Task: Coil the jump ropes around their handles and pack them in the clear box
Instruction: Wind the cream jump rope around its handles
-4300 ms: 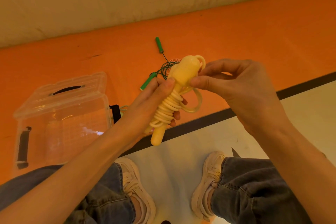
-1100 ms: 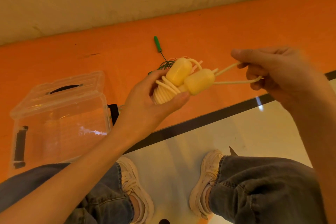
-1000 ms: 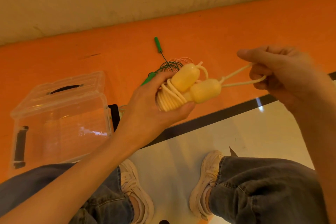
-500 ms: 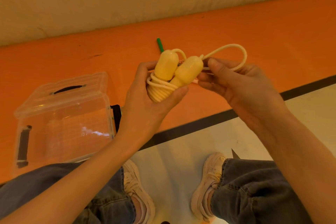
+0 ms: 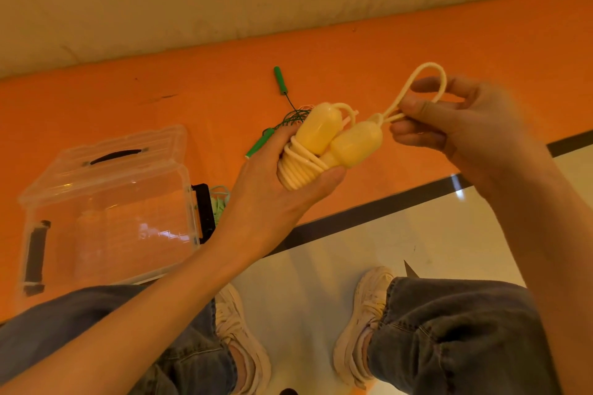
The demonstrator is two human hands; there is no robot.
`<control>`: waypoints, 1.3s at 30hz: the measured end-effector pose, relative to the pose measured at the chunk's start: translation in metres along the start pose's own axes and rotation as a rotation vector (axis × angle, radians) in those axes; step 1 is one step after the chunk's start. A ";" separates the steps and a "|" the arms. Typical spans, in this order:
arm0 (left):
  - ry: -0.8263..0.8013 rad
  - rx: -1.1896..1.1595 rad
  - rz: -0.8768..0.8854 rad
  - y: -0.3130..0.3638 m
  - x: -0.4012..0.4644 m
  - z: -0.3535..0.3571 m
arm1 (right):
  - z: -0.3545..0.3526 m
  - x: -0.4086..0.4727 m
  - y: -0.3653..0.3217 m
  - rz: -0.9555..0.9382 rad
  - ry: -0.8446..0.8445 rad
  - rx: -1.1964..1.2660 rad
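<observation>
1. Left hand (image 5: 272,189) curls round the coiled yellow jump rope (image 5: 324,151), handles pointing up-right.
2. Right hand (image 5: 455,128) pinches the free rope loop (image 5: 426,80), just right of the handles.
3. Clear box (image 5: 109,202) sits lower left, nearer the left hand.

Orange floor mat (image 5: 417,51) bears clear box (image 5: 109,202), seemingly green rope (image 5: 278,82).
</observation>
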State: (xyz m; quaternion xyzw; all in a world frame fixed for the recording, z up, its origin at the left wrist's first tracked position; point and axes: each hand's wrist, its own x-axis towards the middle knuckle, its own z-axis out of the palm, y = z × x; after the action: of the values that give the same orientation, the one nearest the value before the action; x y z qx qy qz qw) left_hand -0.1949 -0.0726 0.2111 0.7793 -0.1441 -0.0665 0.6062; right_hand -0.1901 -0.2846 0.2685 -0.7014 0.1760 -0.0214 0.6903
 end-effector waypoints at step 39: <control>0.298 -0.163 -0.766 -0.210 -0.050 -0.023 | 0.152 0.043 0.211 0.532 -0.427 -0.268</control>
State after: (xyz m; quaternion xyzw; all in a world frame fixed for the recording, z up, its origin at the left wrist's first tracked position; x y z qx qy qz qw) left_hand -0.2056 0.0106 0.0112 0.7273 0.2512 -0.1850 0.6114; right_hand -0.1542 -0.1472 0.0464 -0.7040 0.2053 0.3289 0.5951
